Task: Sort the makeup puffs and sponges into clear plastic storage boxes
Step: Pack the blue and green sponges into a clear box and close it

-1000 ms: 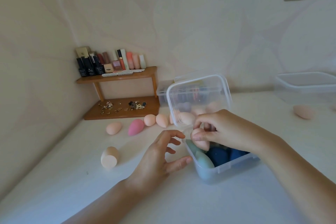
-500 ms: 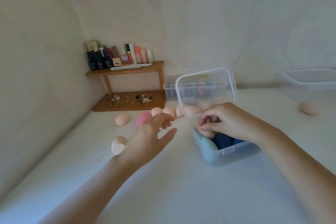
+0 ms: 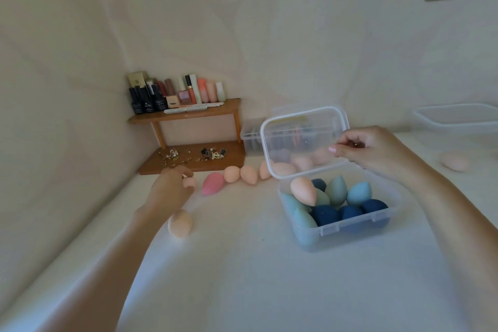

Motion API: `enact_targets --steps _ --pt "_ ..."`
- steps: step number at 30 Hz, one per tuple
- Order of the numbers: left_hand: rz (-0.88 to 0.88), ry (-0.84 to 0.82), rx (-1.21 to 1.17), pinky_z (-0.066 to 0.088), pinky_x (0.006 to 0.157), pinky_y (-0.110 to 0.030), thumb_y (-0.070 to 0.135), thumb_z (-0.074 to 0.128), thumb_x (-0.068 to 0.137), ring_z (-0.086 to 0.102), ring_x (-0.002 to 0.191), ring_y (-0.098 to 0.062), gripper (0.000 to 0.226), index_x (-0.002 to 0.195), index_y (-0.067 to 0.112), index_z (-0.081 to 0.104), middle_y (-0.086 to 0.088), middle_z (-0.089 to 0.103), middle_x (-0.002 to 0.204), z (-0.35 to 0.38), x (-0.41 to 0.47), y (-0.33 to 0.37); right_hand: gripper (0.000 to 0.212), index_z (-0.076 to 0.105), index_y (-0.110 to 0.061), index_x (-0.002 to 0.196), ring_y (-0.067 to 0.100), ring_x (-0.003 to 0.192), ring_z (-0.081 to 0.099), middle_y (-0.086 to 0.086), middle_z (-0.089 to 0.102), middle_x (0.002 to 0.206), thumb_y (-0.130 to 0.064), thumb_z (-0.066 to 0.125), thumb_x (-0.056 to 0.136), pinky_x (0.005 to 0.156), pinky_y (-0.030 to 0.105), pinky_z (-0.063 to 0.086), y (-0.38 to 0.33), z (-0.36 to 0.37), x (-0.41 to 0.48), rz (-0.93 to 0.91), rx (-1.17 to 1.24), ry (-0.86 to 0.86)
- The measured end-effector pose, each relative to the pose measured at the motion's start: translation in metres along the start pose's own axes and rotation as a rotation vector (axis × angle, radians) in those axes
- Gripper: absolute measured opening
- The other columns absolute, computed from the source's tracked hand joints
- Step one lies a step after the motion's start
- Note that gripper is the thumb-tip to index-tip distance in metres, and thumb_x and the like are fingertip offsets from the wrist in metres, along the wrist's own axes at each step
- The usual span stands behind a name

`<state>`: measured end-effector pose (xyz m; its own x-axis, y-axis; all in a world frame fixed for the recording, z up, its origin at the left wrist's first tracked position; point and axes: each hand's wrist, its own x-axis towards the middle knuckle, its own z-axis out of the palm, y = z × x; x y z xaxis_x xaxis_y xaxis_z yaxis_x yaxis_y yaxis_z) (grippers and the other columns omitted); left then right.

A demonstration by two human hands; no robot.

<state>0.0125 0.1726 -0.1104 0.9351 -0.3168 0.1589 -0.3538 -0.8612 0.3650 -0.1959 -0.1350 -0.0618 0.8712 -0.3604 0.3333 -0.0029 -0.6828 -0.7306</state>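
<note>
An open clear plastic box (image 3: 350, 226) holds several blue, teal and green sponges, with one peach sponge (image 3: 303, 190) lying on top at its left. My right hand (image 3: 377, 151) pinches the right edge of the box's raised lid (image 3: 296, 129). My left hand (image 3: 172, 186) is stretched out far to the left, fingers curled over a small peach sponge (image 3: 190, 183) that rests on the table. A flat-cut peach sponge (image 3: 180, 224) lies just below that wrist. A pink sponge (image 3: 213, 183) and a row of peach sponges (image 3: 239, 174) lie between my hands.
A wooden shelf (image 3: 188, 116) with cosmetics and jewellery fills the back left corner. A second clear box (image 3: 250, 137) with flat puffs stands behind the lid. Another clear box (image 3: 458, 121) and a lone peach sponge (image 3: 455, 161) are at the right.
My right hand has let go of the peach sponge in the box and risen to the lid's edge. My left hand has swept left and away to the small peach sponge.
</note>
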Motion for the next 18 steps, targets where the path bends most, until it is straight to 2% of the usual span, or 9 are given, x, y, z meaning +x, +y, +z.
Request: enact_targets --steps 3,5,7,9,11,13,15,18 --pt "0.144 0.096 -0.058 0.038 0.068 -0.024 0.017 0.062 0.085 0.054 0.089 -0.018 0.027 0.111 0.022 0.058 -0.003 0.057 0.109 -0.020 -0.024 0.037 0.023 0.065 -0.013 0.071 0.003 0.044 0.041 -0.004 0.056 0.058 -0.029 0.067 0.086 0.057 0.024 0.037 0.000 0.001 0.001 0.016 -0.006 -0.023" --pt "0.296 0.106 -0.158 0.040 0.066 -0.016 0.023 0.066 0.083 0.056 0.088 -0.008 0.029 0.109 0.029 0.057 0.010 0.059 0.102 -0.035 -0.048 0.073 0.023 0.065 -0.012 0.072 0.007 0.045 0.044 -0.004 0.058 0.059 -0.030 0.066 0.086 0.058 0.025 0.038 0.003 0.000 0.003 0.030 -0.025 -0.034" --pt "0.407 0.020 -0.332 0.047 0.067 -0.012 0.027 0.070 0.081 0.060 0.085 0.001 0.030 0.107 0.035 0.057 0.021 0.062 0.097 -0.046 -0.073 0.108 0.025 0.064 -0.012 0.070 0.010 0.047 0.048 -0.003 0.060 0.061 -0.031 0.066 0.086 0.056 0.025 0.039 0.010 -0.002 0.005 0.058 -0.073 -0.034" --pt "0.468 -0.069 -0.468 0.050 0.068 -0.013 0.028 0.070 0.081 0.061 0.082 0.005 0.028 0.106 0.036 0.058 0.022 0.064 0.094 -0.044 -0.086 0.137 0.028 0.063 -0.010 0.072 0.013 0.050 0.051 0.000 0.061 0.063 -0.034 0.066 0.086 0.054 0.026 0.038 0.018 -0.006 0.007 0.098 -0.177 -0.022" --pt "0.521 -0.121 -0.478 0.049 0.068 -0.010 0.029 0.068 0.083 0.061 0.082 0.006 0.028 0.107 0.037 0.057 0.023 0.062 0.093 -0.033 -0.089 0.161 0.032 0.061 -0.009 0.076 0.014 0.050 0.051 0.001 0.060 0.063 -0.039 0.066 0.085 0.054 0.026 0.037 0.025 -0.010 0.008 0.144 -0.237 -0.042" --pt "0.570 -0.174 -0.462 0.051 0.076 -0.011 0.024 0.067 0.085 0.061 0.088 0.002 0.029 0.111 0.032 0.057 0.020 0.062 0.100 -0.019 -0.089 0.182 0.032 0.056 -0.014 0.080 0.015 0.046 0.049 0.002 0.059 0.057 -0.045 0.063 0.085 0.053 0.026 0.038 0.030 -0.013 0.008 0.185 -0.217 -0.118" --pt "0.650 -0.224 -0.397 0.051 0.084 -0.019 0.019 0.065 0.086 0.060 0.095 -0.004 0.031 0.114 0.028 0.057 0.013 0.061 0.108 -0.007 -0.088 0.197 0.027 0.052 -0.015 0.084 0.018 0.046 0.049 0.007 0.058 0.056 -0.041 0.060 0.087 0.054 0.026 0.040 0.032 -0.014 0.006 0.201 -0.174 -0.189" --pt "0.721 -0.334 -0.246 0.050 0.081 -0.017 0.019 0.065 0.086 0.058 0.092 -0.006 0.030 0.113 0.029 0.058 0.012 0.058 0.108 0.006 -0.084 0.205 0.020 0.052 -0.016 0.085 0.021 0.049 0.053 0.009 0.061 0.060 -0.034 0.061 0.087 0.057 0.027 0.041 0.037 -0.012 0.007 0.219 -0.165 -0.239"
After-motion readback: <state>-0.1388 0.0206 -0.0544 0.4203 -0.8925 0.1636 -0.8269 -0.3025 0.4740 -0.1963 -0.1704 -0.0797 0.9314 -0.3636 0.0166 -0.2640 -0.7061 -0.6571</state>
